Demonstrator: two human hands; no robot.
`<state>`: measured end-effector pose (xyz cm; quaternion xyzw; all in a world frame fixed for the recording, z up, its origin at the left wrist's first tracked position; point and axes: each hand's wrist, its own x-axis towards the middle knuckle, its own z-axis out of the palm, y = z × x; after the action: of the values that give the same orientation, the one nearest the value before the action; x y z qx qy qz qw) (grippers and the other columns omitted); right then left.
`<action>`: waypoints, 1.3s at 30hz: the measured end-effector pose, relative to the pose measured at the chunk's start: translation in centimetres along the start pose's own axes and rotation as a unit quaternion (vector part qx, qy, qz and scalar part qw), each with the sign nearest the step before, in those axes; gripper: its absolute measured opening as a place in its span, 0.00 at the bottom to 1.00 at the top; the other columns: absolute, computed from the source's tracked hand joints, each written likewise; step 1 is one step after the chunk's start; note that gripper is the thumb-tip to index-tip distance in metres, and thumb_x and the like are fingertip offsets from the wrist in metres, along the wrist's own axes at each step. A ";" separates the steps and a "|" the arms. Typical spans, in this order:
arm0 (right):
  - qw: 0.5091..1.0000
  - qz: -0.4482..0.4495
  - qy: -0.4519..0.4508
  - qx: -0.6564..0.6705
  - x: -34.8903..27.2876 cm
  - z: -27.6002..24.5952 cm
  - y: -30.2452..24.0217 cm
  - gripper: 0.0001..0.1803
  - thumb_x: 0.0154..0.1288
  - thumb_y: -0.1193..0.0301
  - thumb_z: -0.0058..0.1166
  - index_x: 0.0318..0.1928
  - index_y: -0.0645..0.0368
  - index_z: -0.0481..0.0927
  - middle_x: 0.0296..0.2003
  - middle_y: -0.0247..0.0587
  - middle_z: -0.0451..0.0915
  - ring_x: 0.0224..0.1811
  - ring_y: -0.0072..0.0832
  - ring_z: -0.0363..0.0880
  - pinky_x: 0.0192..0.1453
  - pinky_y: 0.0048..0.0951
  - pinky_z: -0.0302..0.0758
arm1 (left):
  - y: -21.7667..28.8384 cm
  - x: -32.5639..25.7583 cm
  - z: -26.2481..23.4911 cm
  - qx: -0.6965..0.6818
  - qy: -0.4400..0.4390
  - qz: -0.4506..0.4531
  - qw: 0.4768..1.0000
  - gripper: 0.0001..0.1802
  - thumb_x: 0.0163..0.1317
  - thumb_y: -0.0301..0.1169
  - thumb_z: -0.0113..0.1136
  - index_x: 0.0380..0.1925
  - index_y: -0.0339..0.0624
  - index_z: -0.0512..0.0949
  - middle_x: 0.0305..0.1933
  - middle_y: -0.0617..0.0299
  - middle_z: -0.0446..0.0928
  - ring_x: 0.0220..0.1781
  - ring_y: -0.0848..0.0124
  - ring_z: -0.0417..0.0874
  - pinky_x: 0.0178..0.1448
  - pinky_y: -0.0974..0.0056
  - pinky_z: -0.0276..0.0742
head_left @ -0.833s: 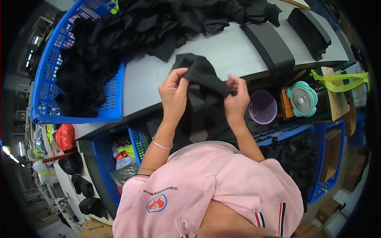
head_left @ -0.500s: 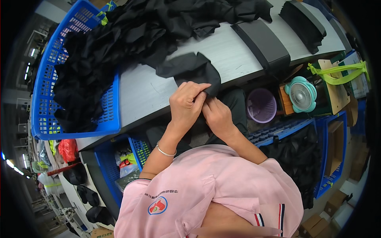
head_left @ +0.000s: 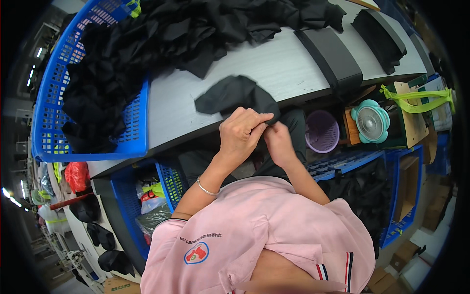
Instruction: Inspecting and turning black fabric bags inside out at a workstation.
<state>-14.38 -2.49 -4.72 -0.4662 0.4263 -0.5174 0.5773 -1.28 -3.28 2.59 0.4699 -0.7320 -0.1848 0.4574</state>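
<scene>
Pinching black fabric piece (head_left: 236,93) edge, left hand (head_left: 241,135); right hand (head_left: 281,146) fingers half-hidden, can't tell. Keep edge taut imo.

Bare desk (head_left: 171,110) gave passage between the blue basket (head_left: 139,147) on the left and the held black cloth (head_left: 232,93), while the black fabric heap (head_left: 196,36) barred the far side and a dark grey stack (head_left: 334,58) obstructed farther right.
</scene>
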 end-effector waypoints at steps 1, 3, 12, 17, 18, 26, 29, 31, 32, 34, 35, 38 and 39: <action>0.975 -0.145 0.004 -0.167 -0.1 0.6 0.8 0.09 0.64 0.81 0.48 0.44 0.65 0.77 0.32 0.44 0.82 0.33 0.37 0.83 0.33 0.39 0.76 | -0.1 -0.2 0.0 -0.025 0.003 0.016 1.000 0.15 0.48 0.16 0.66 0.37 0.43 0.87 0.28 0.62 0.80 0.30 0.66 0.76 0.35 0.66 0.73; 0.889 -0.227 -0.061 -0.393 -0.5 0.6 1.5 0.13 0.59 0.82 0.52 0.46 0.64 0.78 0.33 0.46 0.83 0.35 0.35 0.83 0.36 0.34 0.77 | 0.0 -0.9 0.1 -0.012 -0.020 0.053 0.998 0.13 0.47 0.19 0.67 0.35 0.44 0.86 0.29 0.63 0.80 0.30 0.65 0.77 0.33 0.64 0.74; 0.948 0.209 -0.107 0.212 0.1 1.5 1.6 0.05 0.67 0.75 0.57 0.43 0.59 0.80 0.37 0.35 0.81 0.38 0.24 0.80 0.40 0.30 0.79 | -1.3 -3.6 -0.9 0.003 0.019 0.011 1.000 0.11 0.50 0.21 0.66 0.35 0.42 0.85 0.29 0.63 0.79 0.30 0.64 0.78 0.32 0.63 0.75; 0.861 0.221 -0.197 0.414 1.5 2.3 2.2 0.07 0.68 0.73 0.59 0.43 0.60 0.80 0.41 0.36 0.81 0.44 0.24 0.80 0.50 0.28 0.79 | -1.5 -4.6 -1.3 -0.056 0.025 -0.018 0.998 0.13 0.49 0.17 0.64 0.37 0.40 0.86 0.29 0.60 0.80 0.30 0.64 0.80 0.33 0.65 0.75; 0.867 0.240 -0.176 0.399 2.1 2.4 2.1 0.08 0.68 0.72 0.58 0.45 0.61 0.79 0.41 0.37 0.81 0.44 0.25 0.80 0.51 0.29 0.79 | -1.7 -4.9 -1.3 -0.054 0.024 -0.027 0.998 0.13 0.49 0.17 0.64 0.37 0.40 0.86 0.29 0.60 0.80 0.30 0.64 0.80 0.33 0.65 0.75; 0.974 0.044 -0.155 0.162 5.6 5.9 -0.2 0.19 0.73 0.67 0.54 0.57 0.67 0.73 0.45 0.43 0.81 0.48 0.27 0.79 0.56 0.33 0.79 | -1.7 -6.7 -1.1 -0.349 -0.044 -0.149 0.924 0.15 0.53 0.15 0.61 0.41 0.39 0.86 0.27 0.62 0.77 0.28 0.75 0.77 0.31 0.72 0.70; 0.940 0.147 -0.176 0.251 5.9 6.6 -0.1 0.26 0.75 0.66 0.51 0.67 0.64 0.64 0.56 0.49 0.77 0.54 0.33 0.78 0.62 0.36 0.77 | -1.3 -6.9 -1.4 -0.316 -0.037 -0.142 0.938 0.15 0.54 0.16 0.61 0.41 0.38 0.86 0.30 0.62 0.78 0.27 0.77 0.75 0.29 0.73 0.68; 0.903 0.128 -0.177 0.370 5.9 6.7 0.2 0.33 0.75 0.64 0.49 0.75 0.56 0.55 0.69 0.51 0.64 0.61 0.40 0.75 0.65 0.38 0.75 | -1.2 -7.0 -2.1 -0.243 -0.048 -0.122 0.961 0.16 0.52 0.17 0.64 0.42 0.39 0.85 0.37 0.60 0.79 0.34 0.72 0.78 0.36 0.70 0.72; 0.903 0.122 -0.153 0.382 6.1 6.6 0.3 0.33 0.75 0.64 0.49 0.75 0.56 0.55 0.69 0.51 0.64 0.61 0.40 0.75 0.65 0.38 0.75 | -1.2 -7.1 -2.6 -0.247 -0.047 -0.106 0.962 0.16 0.52 0.17 0.64 0.42 0.39 0.85 0.37 0.60 0.79 0.34 0.72 0.78 0.36 0.70 0.72; 0.909 0.084 -0.167 0.373 6.1 6.5 0.3 0.37 0.76 0.63 0.48 0.77 0.52 0.47 0.72 0.49 0.59 0.63 0.40 0.73 0.66 0.38 0.75 | -1.3 -7.0 -3.4 -0.158 0.060 -0.035 0.985 0.20 0.49 0.20 0.68 0.45 0.41 0.84 0.44 0.58 0.79 0.45 0.65 0.78 0.48 0.64 0.75; 0.941 0.050 -0.151 0.300 6.1 6.6 0.2 0.39 0.75 0.63 0.48 0.78 0.50 0.44 0.72 0.48 0.58 0.62 0.39 0.74 0.66 0.38 0.74 | -1.5 -6.8 -3.7 -0.121 0.103 -0.036 0.987 0.23 0.47 0.22 0.70 0.48 0.42 0.82 0.50 0.57 0.78 0.53 0.59 0.75 0.57 0.59 0.72; 0.950 0.026 -0.165 0.263 5.6 6.8 -0.6 0.42 0.74 0.64 0.50 0.78 0.53 0.41 0.71 0.49 0.61 0.59 0.34 0.76 0.65 0.33 0.74 | -2.6 -5.6 -3.7 0.015 0.167 -0.132 0.977 0.20 0.48 0.26 0.73 0.44 0.43 0.82 0.54 0.57 0.77 0.59 0.57 0.71 0.61 0.57 0.69; 0.960 0.017 -0.154 0.232 5.2 7.0 -0.9 0.38 0.73 0.64 0.51 0.76 0.57 0.49 0.70 0.51 0.62 0.60 0.32 0.76 0.66 0.33 0.73 | -3.4 -5.0 -3.8 0.014 0.156 -0.108 0.982 0.17 0.50 0.27 0.73 0.41 0.42 0.83 0.55 0.58 0.77 0.60 0.57 0.70 0.62 0.57 0.68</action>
<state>-7.22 -7.00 -2.47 -0.3861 0.2084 -0.5140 0.7371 4.42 -0.07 -0.33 0.5755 -0.5993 -0.1467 0.5367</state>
